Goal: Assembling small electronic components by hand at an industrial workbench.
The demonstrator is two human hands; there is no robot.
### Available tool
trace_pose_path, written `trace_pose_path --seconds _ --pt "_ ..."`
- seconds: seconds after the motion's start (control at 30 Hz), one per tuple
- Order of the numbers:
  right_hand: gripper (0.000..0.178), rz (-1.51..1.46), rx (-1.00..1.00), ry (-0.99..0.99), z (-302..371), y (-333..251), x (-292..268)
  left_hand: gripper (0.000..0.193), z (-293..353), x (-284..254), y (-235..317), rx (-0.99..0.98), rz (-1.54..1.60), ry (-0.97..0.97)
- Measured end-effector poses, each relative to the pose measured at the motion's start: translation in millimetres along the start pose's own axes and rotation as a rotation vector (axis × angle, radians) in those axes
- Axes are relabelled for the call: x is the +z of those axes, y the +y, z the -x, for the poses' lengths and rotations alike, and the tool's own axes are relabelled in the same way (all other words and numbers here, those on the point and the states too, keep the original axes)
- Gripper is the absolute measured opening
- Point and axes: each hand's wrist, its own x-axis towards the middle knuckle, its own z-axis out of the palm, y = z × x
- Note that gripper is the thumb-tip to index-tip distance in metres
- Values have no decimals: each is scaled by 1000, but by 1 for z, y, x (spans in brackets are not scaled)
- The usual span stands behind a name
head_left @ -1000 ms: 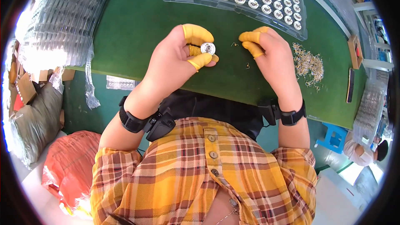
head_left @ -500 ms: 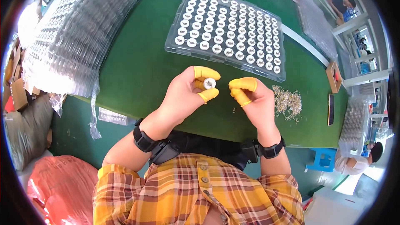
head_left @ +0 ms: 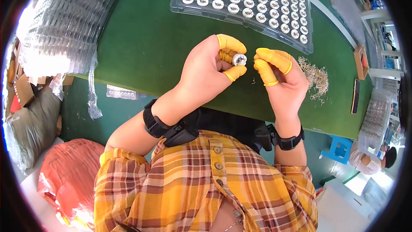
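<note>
Between the yellow-covered thumb and fingers of my left hand (head_left: 204, 66) is a small round silver-white part (head_left: 239, 60), its face with a dark centre turned up. Just to its right, my right hand (head_left: 285, 73) is closed in a pinch, its fingertips in yellow finger cots pointing at the part but apart from it. Whatever the pinch holds is too small to make out. A small thin metal piece (head_left: 253, 80) lies on the green table below the right fingertips. Beside the right hand is a pile of small thin metal pieces (head_left: 316, 79).
Beyond my hands a clear plastic tray (head_left: 206, 12) holds rows of similar round parts. Tall stacked clear trays (head_left: 64, 30) stand at the left. At the right are a wooden box (head_left: 360, 62) and a dark phone-like object (head_left: 355, 96). A blue stool (head_left: 337, 149) stands below.
The whole view has shifted, so tray and hands sit higher and further right. My fingertips are slightly closer together, and the round part's face now shows a dark centre.
</note>
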Motion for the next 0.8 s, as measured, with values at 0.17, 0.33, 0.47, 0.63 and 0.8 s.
trace_pose_path --seconds 0.17,0.33,0.47,0.63,0.8 --pt "21 102 -87 -10 5 5 1 35 4 2 -1 -7 -15 -12" --pt "20 228 -158 -11 8 1 1 35 6 3 2 -14 -83 -32" --pt "21 319 -266 -32 5 -1 0 30 4 4 -3 49 -55 14" --pt "22 392 -300 -76 4 -4 0 28 5 6 -4 89 -17 22" --pt "22 276 -106 -119 1 -7 -5 38 6 5 5 182 -203 -56"
